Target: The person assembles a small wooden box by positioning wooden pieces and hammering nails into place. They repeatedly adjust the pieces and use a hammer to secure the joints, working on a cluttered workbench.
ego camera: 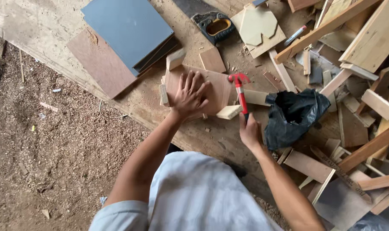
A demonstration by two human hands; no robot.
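My left hand presses flat on the thin brown panel; small wood blocks crowd its top and left edges, another block just by its lower right corner. My right hand grips the red hammer, black plastic bag close on its right. Far right is packed with offcuts, no way through. Grey board blocks upper left. Open bench strip left of the panel; sawdust floor free.
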